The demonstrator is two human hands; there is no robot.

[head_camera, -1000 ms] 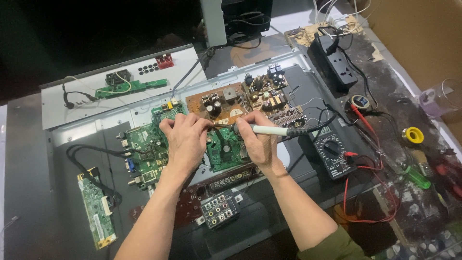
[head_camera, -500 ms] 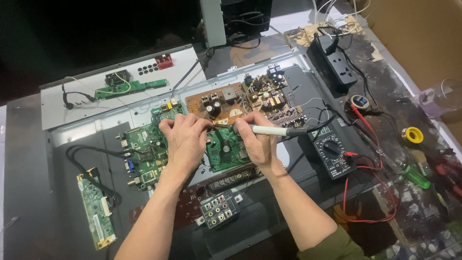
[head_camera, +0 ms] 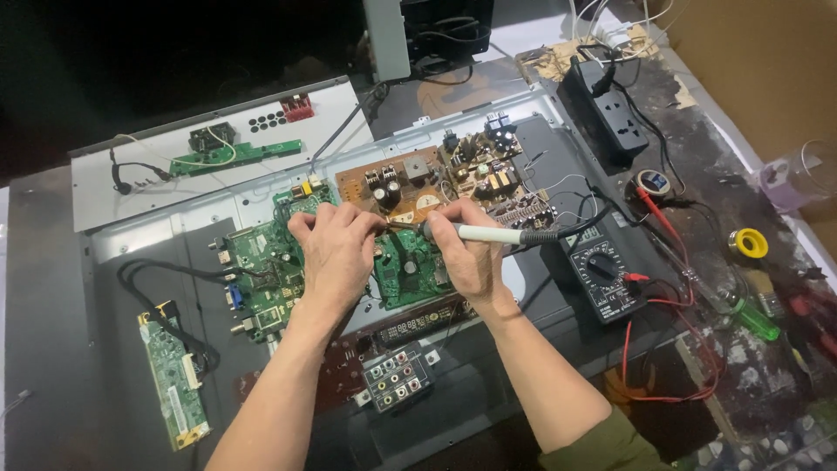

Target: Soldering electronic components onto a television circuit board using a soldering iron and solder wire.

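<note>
Right hand (head_camera: 466, 253) closed around a soldering iron (head_camera: 488, 234) with a white handle, held almost level, black cable end pointing right, tip pointing left toward the near edge of a brown power board (head_camera: 397, 183). Left hand (head_camera: 336, 249) resting palm down on a green main board (head_camera: 279, 262), fingers curled narrow, thumb and forefinger pinched at the spot where the iron's tip lands; too small to tell whether anything sits in that pinch. Both hands nearly touching at the fingertips, over the seam between brown board and a smaller green board (head_camera: 410, 270) just near of it. All boards lying on a grey metal back panel (head_camera: 139, 240) of a flat screen, spread across the worktop (head_camera: 732, 366). Just right of the right hand, a black multimeter (head_camera: 602, 279) with red leads (head_camera: 663, 349) trailing near and right. Farther right, a yellow roll of tape (head_camera: 750, 242) and a green-handled screwdriver (head_camera: 754, 318). At the far right, a black power strip (head_camera: 610, 109) with a plug seated in it. At the near left, a long narrow green board (head_camera: 174, 379) lying apart, joined by a black cable. Near the middle, a small connector board (head_camera: 397, 379) with round coloured sockets. At the far left, a light grey chassis plate (head_camera: 113, 187) carrying a slim green strip board (head_camera: 235, 157).
</note>
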